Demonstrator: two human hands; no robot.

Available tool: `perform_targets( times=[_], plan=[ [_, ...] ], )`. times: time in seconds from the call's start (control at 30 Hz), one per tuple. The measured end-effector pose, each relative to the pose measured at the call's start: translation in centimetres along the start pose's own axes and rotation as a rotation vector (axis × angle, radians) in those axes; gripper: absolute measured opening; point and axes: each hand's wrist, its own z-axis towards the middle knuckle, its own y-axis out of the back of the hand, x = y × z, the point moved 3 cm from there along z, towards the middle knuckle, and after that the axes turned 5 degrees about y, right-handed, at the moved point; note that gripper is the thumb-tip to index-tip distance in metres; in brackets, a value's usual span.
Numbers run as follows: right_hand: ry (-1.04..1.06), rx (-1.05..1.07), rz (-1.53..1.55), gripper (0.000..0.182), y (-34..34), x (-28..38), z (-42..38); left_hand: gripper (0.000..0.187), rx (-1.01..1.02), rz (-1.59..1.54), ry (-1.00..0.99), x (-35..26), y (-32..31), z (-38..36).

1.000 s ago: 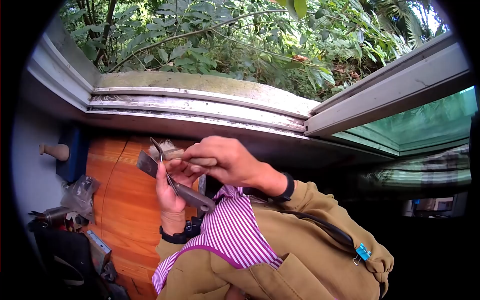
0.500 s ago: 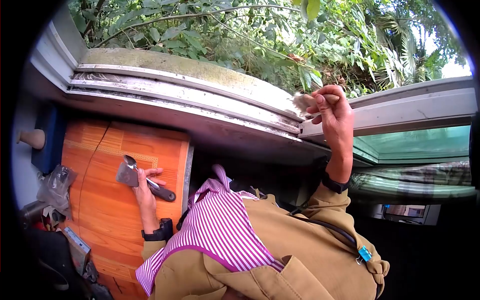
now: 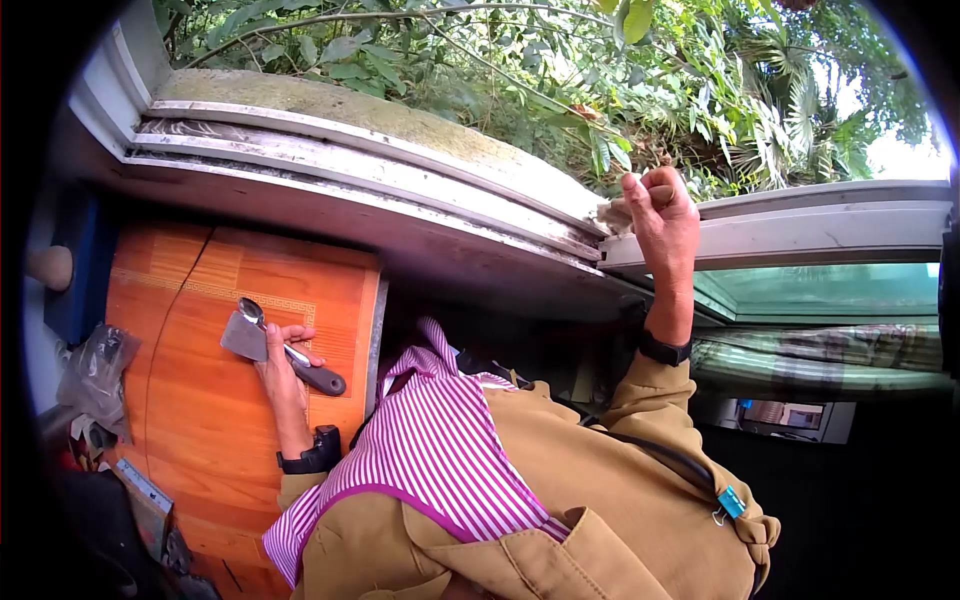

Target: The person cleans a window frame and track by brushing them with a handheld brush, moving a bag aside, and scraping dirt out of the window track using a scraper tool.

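Note:
My left hand [image 3: 284, 385] lies over the orange wooden surface, closed round a scraper [image 3: 243, 337] with a flat metal blade and dark handle, and a metal spoon [image 3: 250, 308] lying along it. My right hand [image 3: 662, 212] is raised at the window frame, closed on a brush whose pale bristles [image 3: 613, 216] touch the right end of the white window track [image 3: 370, 183]. Most of the brush's handle is hidden by my fingers.
Beyond the track is a mossy concrete ledge [image 3: 330, 105] with leafy plants behind. At right are a sliding window sash [image 3: 820, 230] and a checked curtain [image 3: 820, 358]. A plastic bag [image 3: 100, 375] and a ruler [image 3: 143, 484] lie at the left.
My right hand has turned and shifted slightly, and the brush bristles have moved down to the corner of the track. My left hand still holds the scraper and spoon.

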Motion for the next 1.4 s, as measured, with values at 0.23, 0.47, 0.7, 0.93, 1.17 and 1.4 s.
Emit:
perform_targets(
  times=[0.23,0.47,0.7,0.93,1.17,1.4],
  plan=[
    [0.219,0.245,-0.365,0.028,-1.7,2.3,1.3,0.044,0.002,0.018,0.016,-0.3,0.0,0.0],
    [0.004,0.273,-0.03,0.031,-6.0,-1.9,1.1,0.045,-0.019,-0.001,0.029,0.0,0.2,0.1],
    [0.241,0.359,-0.383,0.03,-7.6,-1.7,1.0,0.047,-0.005,0.019,0.039,0.3,0.3,0.3],
    [0.171,0.304,-0.15,0.029,-4.9,0.3,2.1,0.048,0.003,0.044,0.015,-0.1,0.0,0.0],
    [0.114,0.217,0.117,0.029,-5.1,-0.6,2.1,0.047,-0.002,0.027,0.026,0.4,0.2,0.4],
    [0.01,0.206,0.35,0.032,-7.2,-0.8,0.6,0.046,0.001,0.036,0.016,0.2,0.3,0.5]
  ],
)
